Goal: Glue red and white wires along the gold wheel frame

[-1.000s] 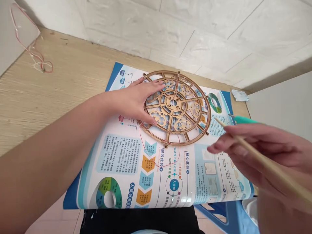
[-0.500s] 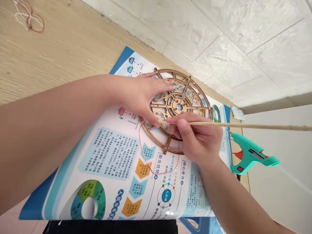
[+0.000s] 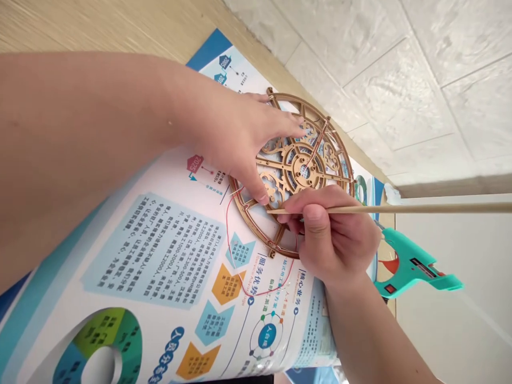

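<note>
A round, openwork wooden frame (image 3: 294,165) with spokes and scrollwork lies on a printed poster. Its left side is under my left hand (image 3: 240,133), whose fingers are spread, with the thumb on the scrollwork. Pinched in my right hand (image 3: 336,234) is a thin wooden stick (image 3: 416,209). Its tapered tip sits just below my left thumb, over the frame's lower left part; whether it touches the wood I cannot tell. A red wire (image 3: 227,224) loops from the frame's lower left rim across the poster and back to the rim. My right hand hides the frame's lower right.
The poster (image 3: 160,240) covers much of the wooden table (image 3: 120,26) and curves down at the near edge. A teal glue gun (image 3: 420,264) lies to the right of my right hand. Behind the table rises a tiled wall (image 3: 372,80).
The stick's tip has shifted from beside my left thumb to slightly below it, as my right hand moved a little. My view has come closer and tilted; the wire bundle at upper left left the picture.
</note>
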Demonstrator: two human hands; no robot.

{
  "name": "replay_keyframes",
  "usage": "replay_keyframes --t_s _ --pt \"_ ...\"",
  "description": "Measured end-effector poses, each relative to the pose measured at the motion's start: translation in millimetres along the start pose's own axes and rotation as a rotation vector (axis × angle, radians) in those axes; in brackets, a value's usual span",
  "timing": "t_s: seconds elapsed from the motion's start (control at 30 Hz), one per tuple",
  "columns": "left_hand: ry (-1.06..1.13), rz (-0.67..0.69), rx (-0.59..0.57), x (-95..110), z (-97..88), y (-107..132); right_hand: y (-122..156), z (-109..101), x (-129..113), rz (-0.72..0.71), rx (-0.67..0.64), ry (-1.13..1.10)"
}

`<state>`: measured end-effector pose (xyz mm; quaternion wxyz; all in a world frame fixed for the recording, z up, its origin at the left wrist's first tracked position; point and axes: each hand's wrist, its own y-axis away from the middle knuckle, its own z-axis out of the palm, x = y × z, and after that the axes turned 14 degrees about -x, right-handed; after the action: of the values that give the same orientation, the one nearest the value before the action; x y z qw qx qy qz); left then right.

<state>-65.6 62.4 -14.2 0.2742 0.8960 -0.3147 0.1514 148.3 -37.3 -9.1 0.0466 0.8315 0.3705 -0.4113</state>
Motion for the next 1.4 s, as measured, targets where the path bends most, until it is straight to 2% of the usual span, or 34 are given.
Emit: replay_keyframes --t_s 0.47,0.67,0.87,1.13,1.4 --pt "-0.03 -0.055 -0.007 6.2 -2.2 1.2 1.2 1.8 0.5 -0.018 0.019 0.055" --pt "-0.04 -0.077 -0.023 7.3 -2.1 2.3 3.3 -0.6 2.2 -0.033 -0.029 0.06" --pt "-0.02 -0.1 -0.032 9.0 -3.9 3.6 0.2 1.0 4.9 -0.066 0.051 -0.023" --pt "-0.016 -0.05 0.021 5.8 -1.5 0.4 1.7 0.4 4.7 -0.038 0.018 0.033" --pt "-0.017 -0.068 -0.004 6.1 -2.2 0.9 0.3 0.6 7.5 -0.101 -0.053 0.009"
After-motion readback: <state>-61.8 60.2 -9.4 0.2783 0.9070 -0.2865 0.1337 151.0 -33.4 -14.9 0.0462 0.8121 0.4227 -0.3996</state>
